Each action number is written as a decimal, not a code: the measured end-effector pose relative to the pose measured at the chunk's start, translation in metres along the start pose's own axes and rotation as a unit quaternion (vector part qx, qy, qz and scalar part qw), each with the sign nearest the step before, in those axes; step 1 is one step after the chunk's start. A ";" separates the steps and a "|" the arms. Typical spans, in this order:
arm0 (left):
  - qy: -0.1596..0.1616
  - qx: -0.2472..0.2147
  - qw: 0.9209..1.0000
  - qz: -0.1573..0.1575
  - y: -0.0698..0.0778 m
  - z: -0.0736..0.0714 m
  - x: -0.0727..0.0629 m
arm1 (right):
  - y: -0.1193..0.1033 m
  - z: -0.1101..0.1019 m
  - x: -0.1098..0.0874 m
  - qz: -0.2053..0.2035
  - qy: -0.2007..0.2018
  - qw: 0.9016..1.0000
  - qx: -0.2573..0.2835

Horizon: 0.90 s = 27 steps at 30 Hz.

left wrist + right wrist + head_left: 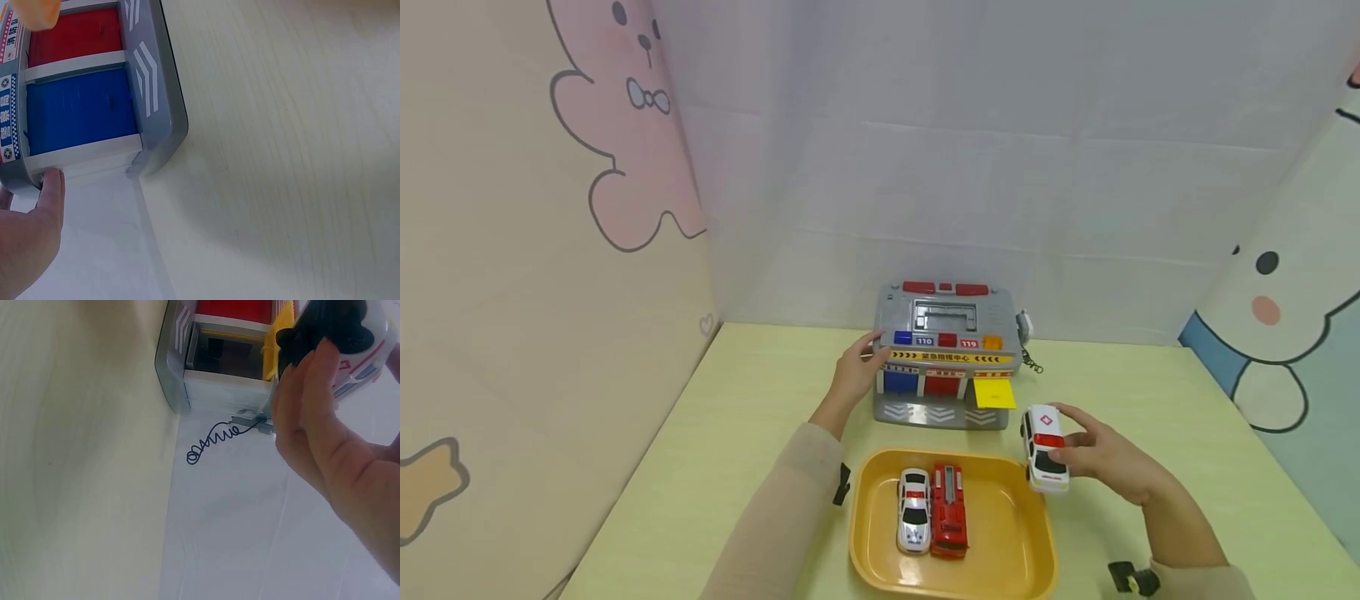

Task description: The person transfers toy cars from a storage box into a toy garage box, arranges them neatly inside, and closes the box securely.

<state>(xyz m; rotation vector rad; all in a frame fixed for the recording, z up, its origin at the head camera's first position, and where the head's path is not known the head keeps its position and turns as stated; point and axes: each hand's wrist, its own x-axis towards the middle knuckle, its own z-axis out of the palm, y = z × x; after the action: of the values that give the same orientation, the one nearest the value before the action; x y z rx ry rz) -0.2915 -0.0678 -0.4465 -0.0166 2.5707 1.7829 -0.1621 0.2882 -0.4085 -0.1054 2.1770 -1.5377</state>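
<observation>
The fingers (pixel 320 387) of the right hand (pixel 1108 458) pinch the toy ambulance (pixel 1047 421) by its sides, parted only by its width and holding it clear of the tabletop (pixel 1112 375); the step in hand looks like carrying the ambulance, and moving it on seems to call for a steady pinch and a level car; just beside these fingers, to their left and nearer the person, is the yellow tray (pixel 1011 525), with a red fire engine (pixel 949 512) and a white police car (pixel 914 512) side by side in it; ahead and left of them, the raised yellow door (pixel 995 393) exposes an open bay of the toy emergency command centre (pixel 951 358); farther off, the left hand (pixel 848 379) rests loosely extended fingers against the centre's left side, grasping nothing loose.
</observation>
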 end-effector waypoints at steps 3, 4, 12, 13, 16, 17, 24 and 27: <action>-0.001 -0.003 1.000 0.003 0.000 0.000 0.000 | 0.002 -0.005 0.005 -0.014 -0.011 1.000 0.021; -0.002 -0.004 1.000 0.003 0.001 0.000 0.000 | 0.002 -0.006 0.007 -0.016 -0.014 0.999 0.029; -0.002 -0.003 1.000 0.007 0.000 0.000 0.000 | 0.008 -0.011 0.021 -0.004 -0.016 0.998 0.056; -0.003 -0.003 1.000 0.006 0.000 0.000 -0.001 | 0.009 -0.012 0.022 -0.002 -0.015 0.998 0.056; -0.002 -0.004 1.000 0.002 -0.001 0.001 -0.001 | 0.011 -0.014 0.026 -0.004 -0.023 0.998 0.063; -0.002 -0.005 1.000 0.001 -0.001 0.001 -0.001 | 0.011 -0.014 0.027 -0.007 -0.027 0.997 0.065; 0.000 -0.001 1.000 -0.002 -0.001 0.002 0.001 | 0.016 -0.023 0.040 -0.017 -0.030 0.996 0.086; 0.002 -0.001 1.000 -0.002 -0.001 0.002 0.001 | 0.019 -0.025 0.045 -0.018 -0.037 0.995 0.092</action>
<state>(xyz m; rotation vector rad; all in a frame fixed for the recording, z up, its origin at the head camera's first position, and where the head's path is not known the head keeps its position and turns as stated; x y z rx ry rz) -0.2922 -0.0667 -0.4480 -0.0245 2.5701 1.7864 -0.2092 0.3024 -0.4336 -0.1398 1.9755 -1.7182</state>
